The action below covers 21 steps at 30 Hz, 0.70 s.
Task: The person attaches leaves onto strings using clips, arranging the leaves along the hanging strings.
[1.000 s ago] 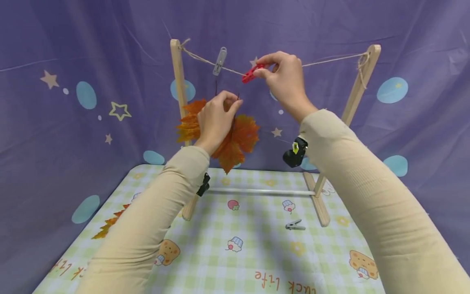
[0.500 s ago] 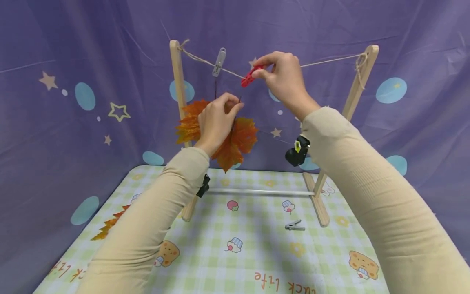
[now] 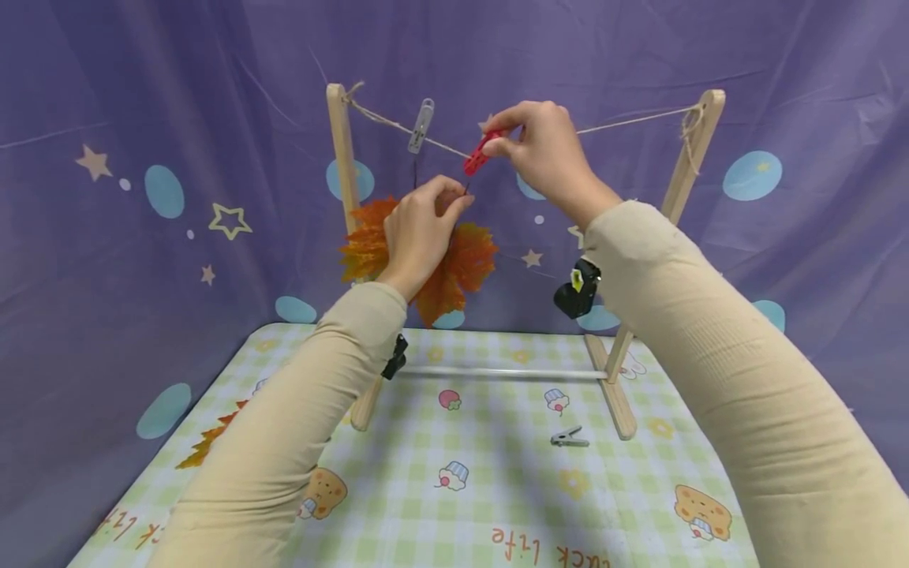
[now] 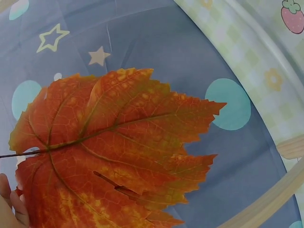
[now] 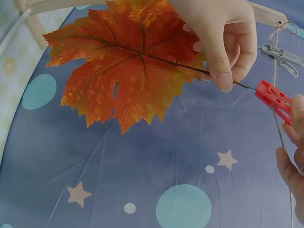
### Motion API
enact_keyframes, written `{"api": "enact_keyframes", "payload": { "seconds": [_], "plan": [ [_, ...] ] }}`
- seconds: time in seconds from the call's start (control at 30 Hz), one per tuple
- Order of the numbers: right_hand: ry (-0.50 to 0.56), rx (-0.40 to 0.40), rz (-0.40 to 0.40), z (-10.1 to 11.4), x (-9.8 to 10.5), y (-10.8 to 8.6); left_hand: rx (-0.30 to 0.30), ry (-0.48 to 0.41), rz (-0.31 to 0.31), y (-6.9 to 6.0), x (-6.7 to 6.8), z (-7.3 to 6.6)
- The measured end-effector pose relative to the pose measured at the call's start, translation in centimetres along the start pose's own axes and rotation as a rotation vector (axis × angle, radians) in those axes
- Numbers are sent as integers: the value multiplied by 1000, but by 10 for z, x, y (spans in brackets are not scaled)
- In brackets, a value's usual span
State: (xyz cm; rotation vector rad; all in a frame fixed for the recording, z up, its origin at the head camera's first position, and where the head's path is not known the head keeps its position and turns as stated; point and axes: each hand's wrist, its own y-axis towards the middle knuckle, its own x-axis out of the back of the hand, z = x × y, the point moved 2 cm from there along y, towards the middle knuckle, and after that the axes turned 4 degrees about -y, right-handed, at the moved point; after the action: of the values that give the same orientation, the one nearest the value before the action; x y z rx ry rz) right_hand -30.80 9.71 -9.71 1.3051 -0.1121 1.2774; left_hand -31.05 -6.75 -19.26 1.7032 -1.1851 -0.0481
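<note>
My left hand (image 3: 419, 229) pinches the dark stem of an orange maple leaf (image 3: 461, 268) between thumb and fingertips, and the leaf hangs below. Its veined face fills much of the left wrist view (image 4: 109, 137). My right hand (image 3: 550, 150) pinches a red clothespin (image 3: 477, 158) at the twine (image 3: 447, 147), just above the left hand. In the right wrist view the stem tip (image 5: 249, 87) meets the nose of the red clothespin (image 5: 273, 97); whether it is clamped I cannot tell. Another orange leaf (image 3: 365, 241) hangs under a grey clothespin (image 3: 421, 126), partly behind my left hand.
Wooden posts (image 3: 341, 150) hold up the twine, with a white rod (image 3: 497, 371) between their feet. A loose grey clothespin (image 3: 570, 437) lies on the checked tablecloth (image 3: 511, 481). A third leaf (image 3: 209, 438) lies at the left, partly hidden by my sleeve. A purple curtain (image 3: 604, 47) stands behind.
My right hand has brought the red clothespin slightly down and left, tilting it more steeply. The twine sags with it, and the stem tip now meets its lower end.
</note>
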Motion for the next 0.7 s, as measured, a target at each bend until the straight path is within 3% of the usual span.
{"api": "enact_keyframes", "payload": {
  "seconds": [0.23,0.7],
  "plan": [
    [17,-36,79,0,2,-1,9,4,-7,2,0,-1],
    [53,-54,18,1,-5,0,27,9,27,-2,-3,-5]
  ]
}}
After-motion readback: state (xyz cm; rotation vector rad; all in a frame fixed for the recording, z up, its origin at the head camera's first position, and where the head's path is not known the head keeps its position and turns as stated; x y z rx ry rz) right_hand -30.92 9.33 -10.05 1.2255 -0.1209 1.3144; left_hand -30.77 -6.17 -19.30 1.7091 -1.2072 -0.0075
